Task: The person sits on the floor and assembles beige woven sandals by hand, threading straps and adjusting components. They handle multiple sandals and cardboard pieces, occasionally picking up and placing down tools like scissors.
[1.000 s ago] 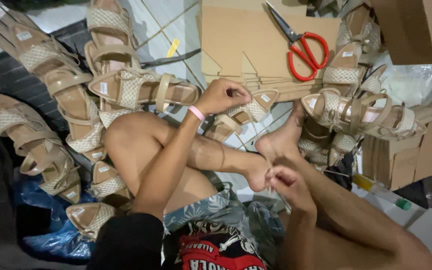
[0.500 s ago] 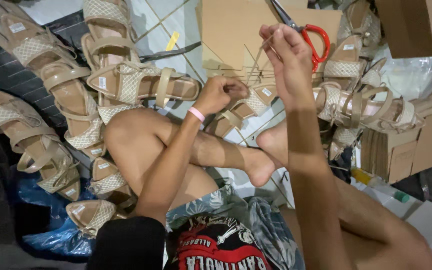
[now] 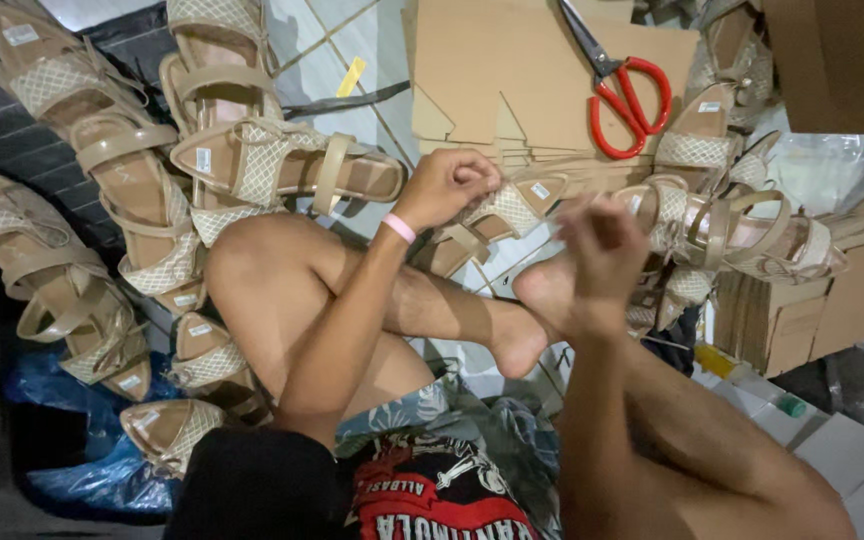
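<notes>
your left hand [image 3: 449,186] pinches the sandal [image 3: 497,215], its length running rightward toward your blurred right hand [image 3: 602,250], grip unclear.

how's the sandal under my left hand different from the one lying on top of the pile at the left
The sandal under the left hand is partly covered by fingers; the pile-top sandal lies untouched and fully visible. The first rests by the cardboard sheets; the second sits across other sandals. Both are beige with woven straps.
</notes>
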### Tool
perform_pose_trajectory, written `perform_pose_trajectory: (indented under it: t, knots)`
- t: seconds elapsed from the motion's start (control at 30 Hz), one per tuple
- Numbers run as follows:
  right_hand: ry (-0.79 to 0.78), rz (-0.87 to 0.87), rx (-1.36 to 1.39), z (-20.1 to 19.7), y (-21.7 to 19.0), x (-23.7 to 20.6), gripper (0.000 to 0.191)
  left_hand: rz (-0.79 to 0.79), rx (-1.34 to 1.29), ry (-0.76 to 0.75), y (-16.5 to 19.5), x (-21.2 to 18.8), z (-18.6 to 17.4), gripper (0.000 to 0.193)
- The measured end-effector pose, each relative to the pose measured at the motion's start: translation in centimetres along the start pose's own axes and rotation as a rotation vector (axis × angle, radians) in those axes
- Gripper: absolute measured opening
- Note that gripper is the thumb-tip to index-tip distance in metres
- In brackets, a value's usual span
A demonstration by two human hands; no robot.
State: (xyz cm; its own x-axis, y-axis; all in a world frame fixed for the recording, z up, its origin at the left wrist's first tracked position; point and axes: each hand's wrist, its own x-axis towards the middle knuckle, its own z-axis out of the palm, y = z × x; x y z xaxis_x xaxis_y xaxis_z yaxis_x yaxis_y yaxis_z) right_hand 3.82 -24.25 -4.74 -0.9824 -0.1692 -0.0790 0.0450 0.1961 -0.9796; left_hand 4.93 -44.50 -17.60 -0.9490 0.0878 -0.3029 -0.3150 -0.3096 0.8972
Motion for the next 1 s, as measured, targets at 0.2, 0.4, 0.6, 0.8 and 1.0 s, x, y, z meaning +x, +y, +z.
perform_pose_trajectory:
  t: [0.2,0.4,0.6,0.8,1.0]
  knots:
    - [-0.019,-0.590,-0.762,4.3,4.8,-4.2,0.015,0.034,0.032,0.051,-1.7,0.9,-0.2,0.015]
    - [-0.105,-0.801,-1.005,6.0,5.0,-3.3,0.011,-0.010,0.064,0.054,-1.4,0.4,-0.4,0.015]
    - [-0.093,-0.834,-1.127,6.4,4.1,-2.9,0.012,0.079,0.359,0.117,-0.6,-0.3,-0.6,0.017]
    - [-0.037,-0.705,-1.117,6.9,5.0,-2.6,0.016,0.062,0.088,-0.004,-1.9,0.1,-0.5,0.010]
    - [0.070,-0.209,-0.633,4.8,6.5,-2.1,0.024,0.178,0.150,-0.037,-2.7,0.7,-0.6,0.006]
